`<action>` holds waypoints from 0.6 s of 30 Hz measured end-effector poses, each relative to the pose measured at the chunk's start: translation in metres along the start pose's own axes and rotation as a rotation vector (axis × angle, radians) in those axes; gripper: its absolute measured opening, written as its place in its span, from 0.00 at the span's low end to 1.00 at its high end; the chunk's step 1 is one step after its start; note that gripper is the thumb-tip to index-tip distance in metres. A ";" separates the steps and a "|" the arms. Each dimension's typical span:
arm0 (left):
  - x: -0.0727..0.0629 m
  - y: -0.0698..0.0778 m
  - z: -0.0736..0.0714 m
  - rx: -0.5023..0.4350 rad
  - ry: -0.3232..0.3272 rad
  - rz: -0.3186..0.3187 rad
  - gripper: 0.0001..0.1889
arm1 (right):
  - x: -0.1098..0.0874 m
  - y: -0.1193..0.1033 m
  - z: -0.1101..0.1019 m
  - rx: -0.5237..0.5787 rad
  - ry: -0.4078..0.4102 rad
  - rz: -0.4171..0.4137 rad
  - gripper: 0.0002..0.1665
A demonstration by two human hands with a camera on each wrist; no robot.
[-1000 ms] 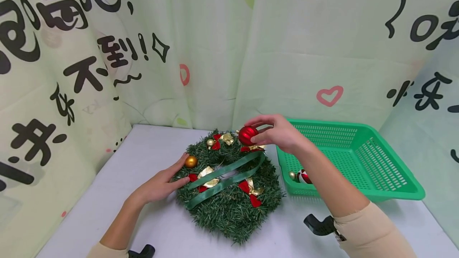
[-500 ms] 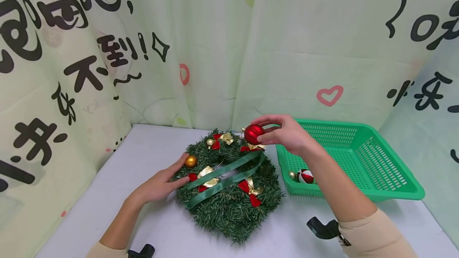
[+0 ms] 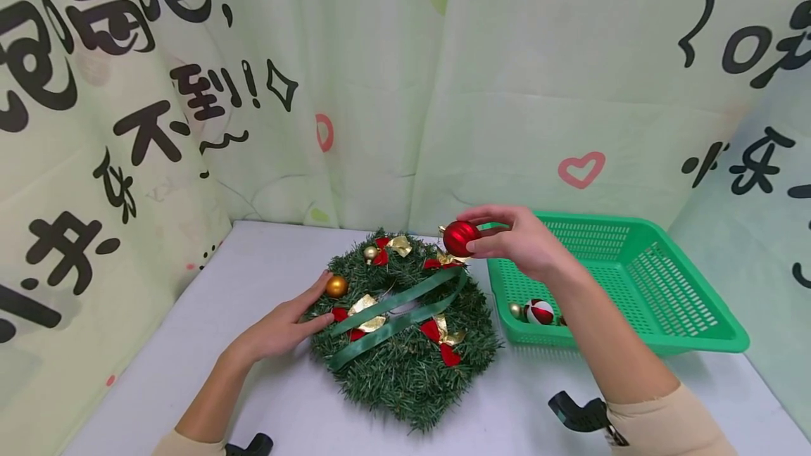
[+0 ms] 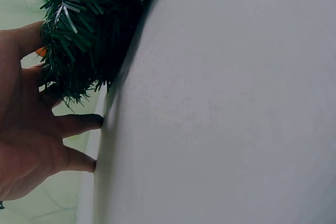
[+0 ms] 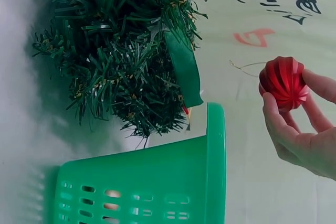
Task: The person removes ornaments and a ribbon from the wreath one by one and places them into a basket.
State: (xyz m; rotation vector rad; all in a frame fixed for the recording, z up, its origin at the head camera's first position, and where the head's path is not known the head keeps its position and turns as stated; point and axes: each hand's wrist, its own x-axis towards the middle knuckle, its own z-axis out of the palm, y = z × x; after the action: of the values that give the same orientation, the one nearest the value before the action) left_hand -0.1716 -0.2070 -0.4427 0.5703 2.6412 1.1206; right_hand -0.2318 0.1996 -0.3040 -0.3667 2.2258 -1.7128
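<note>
A ridged red Christmas ball [image 3: 460, 238] is pinched between the thumb and fingers of my right hand [image 3: 516, 239], above the wreath's upper right edge. In the right wrist view a thin gold loop [image 5: 247, 67] sticks out from the ball. The green wreath [image 3: 405, 393] lies on the table with red and gold bows, a green ribbon [image 3: 374, 340], a small gold ball [image 3: 370, 253] and an orange-gold ball [image 3: 336, 286]. My left hand [image 3: 281, 326] rests on the wreath's left side with fingers spread. The left wrist view shows two fingertips touching the table beside the wreath.
A green plastic basket [image 3: 697, 287] stands right of the wreath. A red and white ball [image 3: 539, 312] and a small gold ball [image 3: 516, 310] lie in its near left corner; my right forearm crosses in front. A printed curtain [image 3: 380, 90] hangs behind the white table [image 3: 266, 259].
My right hand has moved a little to the right with the red ball, from over the wreath's top toward the basket. The left hand stays where it was.
</note>
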 end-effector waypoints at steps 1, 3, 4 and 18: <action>0.000 0.000 0.000 0.000 0.000 -0.003 0.42 | -0.001 0.000 -0.001 0.003 0.002 0.001 0.30; 0.000 0.000 0.000 0.001 -0.001 -0.005 0.42 | -0.002 0.001 -0.002 0.006 0.007 0.002 0.31; 0.000 -0.001 0.000 0.003 0.000 -0.005 0.42 | -0.003 0.001 -0.003 0.007 0.009 0.005 0.31; 0.001 -0.001 0.000 -0.005 -0.003 -0.006 0.43 | -0.014 0.007 -0.011 -0.012 0.047 0.008 0.31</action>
State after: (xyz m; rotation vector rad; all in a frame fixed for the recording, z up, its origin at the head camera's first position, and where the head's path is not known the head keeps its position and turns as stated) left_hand -0.1724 -0.2068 -0.4435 0.5629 2.6352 1.1232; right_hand -0.2235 0.2160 -0.3074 -0.3232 2.2678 -1.7220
